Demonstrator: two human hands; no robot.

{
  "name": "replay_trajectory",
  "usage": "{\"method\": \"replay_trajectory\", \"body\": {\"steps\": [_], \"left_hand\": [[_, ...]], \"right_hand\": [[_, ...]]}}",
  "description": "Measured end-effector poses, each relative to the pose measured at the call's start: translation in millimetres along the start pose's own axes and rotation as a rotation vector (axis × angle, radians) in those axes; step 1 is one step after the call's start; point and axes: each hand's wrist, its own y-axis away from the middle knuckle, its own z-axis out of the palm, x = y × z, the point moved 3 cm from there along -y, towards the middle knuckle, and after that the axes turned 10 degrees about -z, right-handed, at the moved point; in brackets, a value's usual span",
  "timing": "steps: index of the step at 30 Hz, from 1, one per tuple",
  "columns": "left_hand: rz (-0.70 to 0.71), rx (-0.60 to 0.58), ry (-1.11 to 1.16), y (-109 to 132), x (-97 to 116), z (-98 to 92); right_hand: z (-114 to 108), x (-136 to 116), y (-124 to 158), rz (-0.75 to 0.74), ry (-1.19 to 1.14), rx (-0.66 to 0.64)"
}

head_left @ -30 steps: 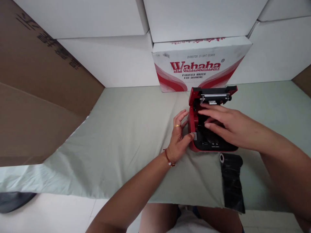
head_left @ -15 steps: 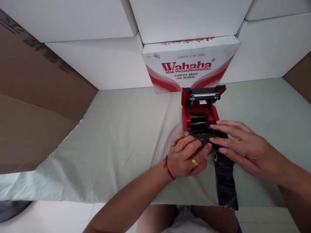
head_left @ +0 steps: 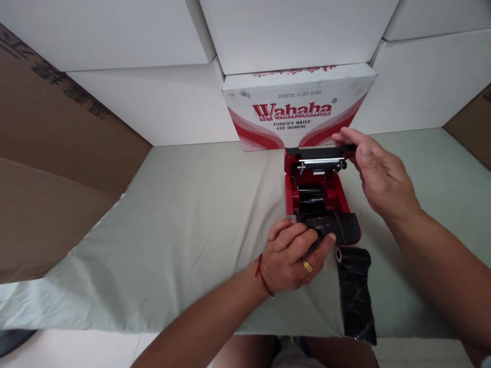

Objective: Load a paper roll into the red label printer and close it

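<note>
A small red and black label printer stands on the cloth with its lid raised. Dark, shiny film shows in its bay and runs over the black front part. My left hand, with a gold ring, is closed at the printer's front left on the black film, its thumb stretched along the front edge. My right hand is at the lid's right corner, fingers behind the top edge and thumb near the corner. A black film roll lies front right of the printer, its loose end trailing to the table edge.
A white and red water carton stands right behind the printer. White boxes form a wall at the back. Brown cardboard borders the left, with more cardboard at the far right. Pale green cloth covers the table.
My right hand has left the film at the printer's front and moved up to the lid's right corner. The lid looks slightly more tilted forward. My left hand stays at the front.
</note>
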Motion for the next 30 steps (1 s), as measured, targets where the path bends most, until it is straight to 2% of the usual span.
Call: {"method": "replay_trajectory", "body": {"steps": [2,5,10,14,17,20,22,27,30], "left_hand": [[0.002,-0.010,-0.006,0,0,-0.6],[0.004,0.004,-0.013,2,0,-0.4],[0.000,0.006,-0.017,7,1,3.4],[-0.026,0.016,0.064,7,-8,1.0],[-0.148,0.006,0.192,2,-29,-6.0],[-0.372,-0.097,0.406,-1,-53,-8.4],[-0.455,-0.106,0.522,-2,-62,-7.8],[-0.439,-0.050,0.524,-2,-63,-3.0],[-0.539,-0.052,0.623,1,-64,0.9]], "right_hand": [[-6,-13,13,-0.002,-0.060,0.022],[-13,-25,36,-0.111,-0.018,-0.056],[-15,-23,70,-0.284,0.069,-0.206],[-11,-20,79,-0.337,0.163,-0.213],[-6,-21,79,-0.324,0.151,-0.160],[0,-23,82,-0.298,0.109,-0.084],[4,-23,83,-0.289,0.085,-0.054],[5,-26,83,-0.291,0.093,-0.047],[4,-32,86,-0.334,0.109,-0.078]]}}
